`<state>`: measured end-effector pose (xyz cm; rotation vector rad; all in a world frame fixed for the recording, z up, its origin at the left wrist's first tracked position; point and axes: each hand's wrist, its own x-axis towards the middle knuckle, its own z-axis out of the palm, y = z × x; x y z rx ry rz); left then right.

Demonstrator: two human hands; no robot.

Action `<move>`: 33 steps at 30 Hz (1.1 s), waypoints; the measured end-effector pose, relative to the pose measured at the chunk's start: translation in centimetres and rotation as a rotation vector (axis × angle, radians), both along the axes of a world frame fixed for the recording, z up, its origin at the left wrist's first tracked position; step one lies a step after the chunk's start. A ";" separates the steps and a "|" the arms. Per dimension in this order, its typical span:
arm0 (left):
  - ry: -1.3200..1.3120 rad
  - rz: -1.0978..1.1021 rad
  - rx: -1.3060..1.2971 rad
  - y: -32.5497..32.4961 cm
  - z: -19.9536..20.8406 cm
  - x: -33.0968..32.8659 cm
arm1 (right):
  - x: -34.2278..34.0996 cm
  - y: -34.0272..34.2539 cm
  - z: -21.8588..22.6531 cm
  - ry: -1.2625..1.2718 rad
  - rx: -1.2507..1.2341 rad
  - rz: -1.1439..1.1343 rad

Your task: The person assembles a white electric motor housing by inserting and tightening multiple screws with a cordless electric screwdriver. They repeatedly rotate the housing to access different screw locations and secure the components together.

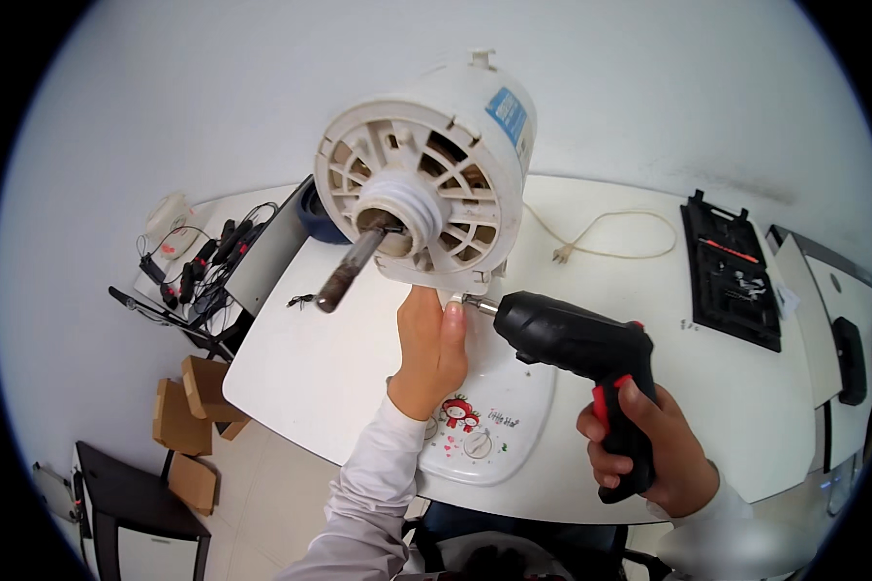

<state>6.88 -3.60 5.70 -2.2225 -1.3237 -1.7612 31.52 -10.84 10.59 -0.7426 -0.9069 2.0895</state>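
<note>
The head of an electric fan [426,189], stripped of blades and guard, rises in front of me on its white base [513,412] with knobs and a red cartoon print. A rusty metal shaft [349,273] juts from its threaded collar. My left hand [431,344] is closed round the fan's neck just below the motor housing, its far fingers hidden. In my right hand [664,450] is a black cordless screwdriver [572,334] with a red trigger, gripped by its handle. Its bit [480,304] points left at the neck, close to my left thumb; the tip's exact contact is hard to see.
A pale power cord [639,213] with a plug loops across the white table [300,387]. To the right lies an open black tool case [731,271]. Cables and black tools [213,257] crowd a side table at left. Cardboard boxes [184,421] stand below it.
</note>
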 end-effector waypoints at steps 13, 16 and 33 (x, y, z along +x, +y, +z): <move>-0.026 -0.040 0.233 1.0 0.1 0.3 | -0.7 -0.3 -1.5 -0.083 0.223 -0.114; -0.035 -0.043 0.214 0.7 0.0 0.2 | -0.7 -0.9 -0.4 -0.138 0.253 -0.142; -0.096 -0.088 0.170 0.8 -0.3 0.4 | -0.6 -0.5 -0.1 -0.146 0.247 -0.112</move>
